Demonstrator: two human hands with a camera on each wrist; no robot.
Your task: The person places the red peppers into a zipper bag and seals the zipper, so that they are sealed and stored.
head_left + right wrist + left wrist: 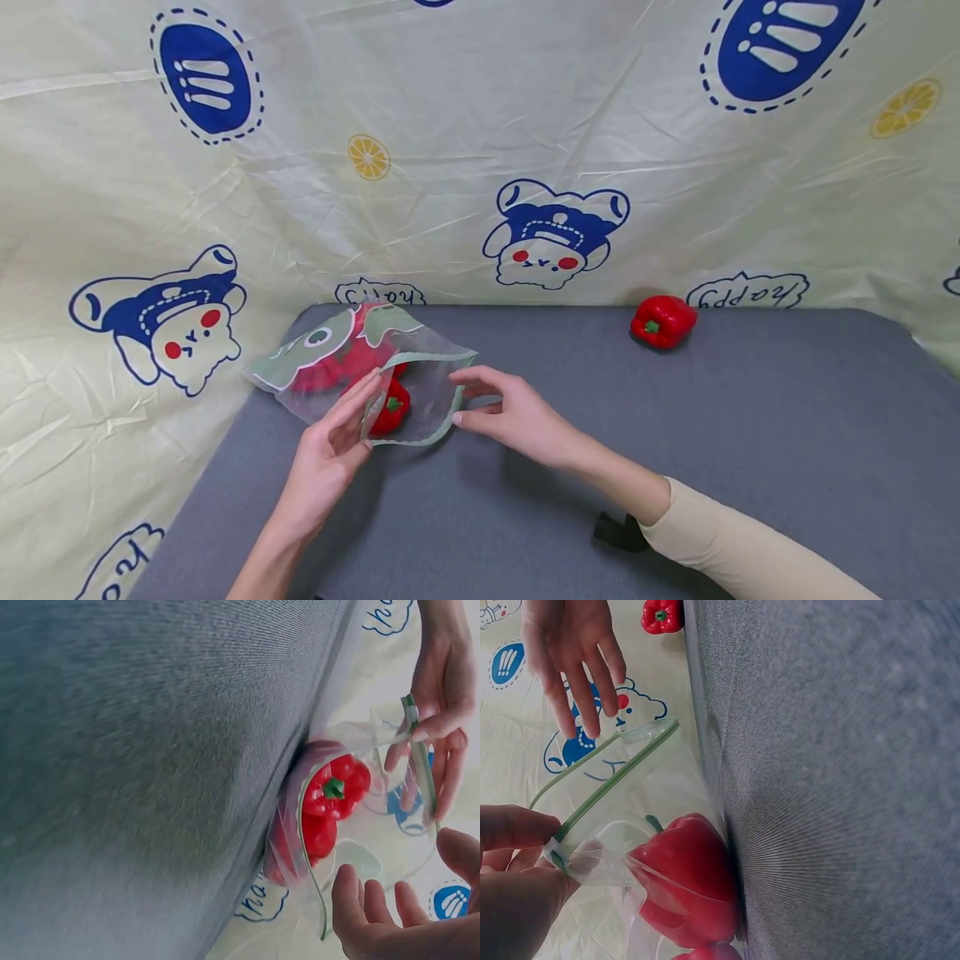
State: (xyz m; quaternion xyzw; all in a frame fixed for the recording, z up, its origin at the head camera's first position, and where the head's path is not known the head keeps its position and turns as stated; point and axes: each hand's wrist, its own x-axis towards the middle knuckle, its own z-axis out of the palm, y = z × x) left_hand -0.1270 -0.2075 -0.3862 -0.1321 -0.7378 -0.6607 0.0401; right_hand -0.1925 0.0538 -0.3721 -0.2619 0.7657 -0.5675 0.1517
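A clear zip bag [426, 400] with a green zip edge and printed red and green patterns lies on the grey table, its mouth spread toward the right. Two red bell peppers [335, 787] are inside, one in front of the other; the nearer one shows its green stem. My left hand [330, 450] pinches the near corner of the bag's mouth between thumb and fingers, as the left wrist view shows. Beside the other side of the mouth is my right hand [517, 417], thumb and fingers spread apart with nothing held between them.
Another red bell pepper [663, 322] sits at the table's back edge, right of centre. A patterned cloth [450, 225] hangs behind the table and down its left side. The table [750, 417] has a grey fabric surface. A black strap [621, 532] is by the right sleeve.
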